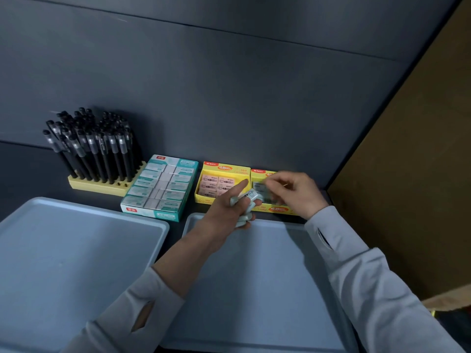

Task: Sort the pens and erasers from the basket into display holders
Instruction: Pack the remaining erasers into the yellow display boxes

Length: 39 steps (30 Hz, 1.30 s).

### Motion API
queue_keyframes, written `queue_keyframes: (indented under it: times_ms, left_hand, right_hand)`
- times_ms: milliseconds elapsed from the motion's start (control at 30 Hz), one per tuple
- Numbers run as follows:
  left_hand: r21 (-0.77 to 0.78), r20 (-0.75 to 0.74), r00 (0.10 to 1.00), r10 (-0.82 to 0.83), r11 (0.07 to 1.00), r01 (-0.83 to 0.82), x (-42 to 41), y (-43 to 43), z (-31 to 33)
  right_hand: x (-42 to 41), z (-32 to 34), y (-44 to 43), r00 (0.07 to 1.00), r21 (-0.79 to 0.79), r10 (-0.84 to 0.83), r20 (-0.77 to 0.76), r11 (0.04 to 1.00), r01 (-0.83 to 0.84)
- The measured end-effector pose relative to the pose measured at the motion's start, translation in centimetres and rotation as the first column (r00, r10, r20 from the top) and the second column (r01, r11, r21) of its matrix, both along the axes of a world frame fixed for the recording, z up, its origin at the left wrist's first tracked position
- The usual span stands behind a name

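Erasers [246, 198] — pale green stack clutched in left hand [226, 212], index finger straight. Right hand [293, 191] pinches 1 eraser [258, 186] into right-hand yellow box [277, 209], bench's far-right corner. Step: filling box. Next — seat it flat, take another from stack.

The yellow eraser box [225, 168] reads "M&G", "4B" and "30".

Back wall [229, 72]: dark grey panels, thin horizontal seams.
Side board [413, 161]: brown, at right, meeting back wall.
Shelf top [23, 174]: dark grey, matte.
Light: dim, cool.
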<state>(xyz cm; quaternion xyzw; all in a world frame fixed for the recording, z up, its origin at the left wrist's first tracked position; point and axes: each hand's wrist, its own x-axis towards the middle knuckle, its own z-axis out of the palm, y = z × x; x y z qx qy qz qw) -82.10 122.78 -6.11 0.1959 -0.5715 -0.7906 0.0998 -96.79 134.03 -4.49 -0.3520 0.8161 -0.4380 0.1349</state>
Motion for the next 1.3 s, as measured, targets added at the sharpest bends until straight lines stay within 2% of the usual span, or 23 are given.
queue_keyframes:
  times_ms: [33,67,133,200,267,333,433,500,667,833,1133,1200,1300]
  left_hand:
    - [-0.025,0.009,1.0,0.017,1.0,-0.017,-0.1,0.1,-0.1]
    - [-0.058,0.027,0.999,0.033,0.998,-0.031,-0.3,0.2,-0.2]
    - [-0.117,0.051,0.998,0.047,0.992,-0.04,-0.4,0.3,-0.4]
    - [-0.117,0.05,0.998,0.044,0.992,-0.038,-0.4,0.3,-0.4]
    - [-0.064,0.084,0.995,0.053,0.997,-0.048,-0.1,0.2,-0.1]
    - [0.095,0.17,0.983,0.071,0.992,-0.088,0.3,-0.1,0.3]
    - [0.31,0.269,0.962,0.046,0.942,-0.132,0.5,-0.6,0.6]
    - [0.376,0.264,0.964,0.046,0.915,-0.147,0.6,-0.6,0.5]
    - [0.492,0.22,0.973,0.062,0.854,-0.166,0.9,-0.9,0.4]
    - [0.467,0.16,0.985,0.068,0.874,-0.136,1.1,-0.7,0.5]
    - [0.323,0.161,0.985,0.059,0.94,-0.109,1.1,-0.1,0.6]
    - [0.343,0.186,0.98,0.072,0.93,-0.133,1.1,-0.1,0.6]
    - [0.391,0.222,0.971,0.09,0.904,-0.173,0.9,0.0,0.9]
  right_hand:
    - [0.7,0.2,-0.3,0.984,-0.058,0.078,0.159,0.996,-0.07]
    - [1.2,0.3,-0.4,0.959,-0.081,0.154,0.238,0.987,-0.138]
    - [1.7,0.4,-0.5,0.935,-0.1,0.22,0.278,0.975,-0.199]
    - [1.5,0.6,-0.2,0.942,-0.182,0.148,0.301,0.979,-0.096]
    - [0.4,0.5,0.4,0.953,-0.239,-0.02,0.304,0.966,0.096]
    - [-0.8,0.3,1.1,0.954,-0.191,-0.142,0.264,0.962,0.196]
    - [-1.6,-0.6,1.6,0.972,-0.016,-0.145,0.185,0.988,0.151]
    - [-1.5,-1.2,1.2,0.987,0.071,-0.118,0.111,0.991,0.11]
    - [-1.7,-1.8,0.0,0.993,0.149,-0.109,-0.035,0.982,0.113]
    - [-1.6,-1.7,-0.4,0.988,0.292,-0.085,-0.127,0.949,0.119]
    - [-1.4,-1.0,-1.0,0.982,0.368,-0.059,-0.181,0.922,0.123]
    - [-1.5,-1.2,-0.9,0.979,0.349,-0.048,-0.199,0.93,0.116]
    - [-1.2,-1.3,-0.8,0.968,0.206,-0.084,-0.235,0.969,0.134]
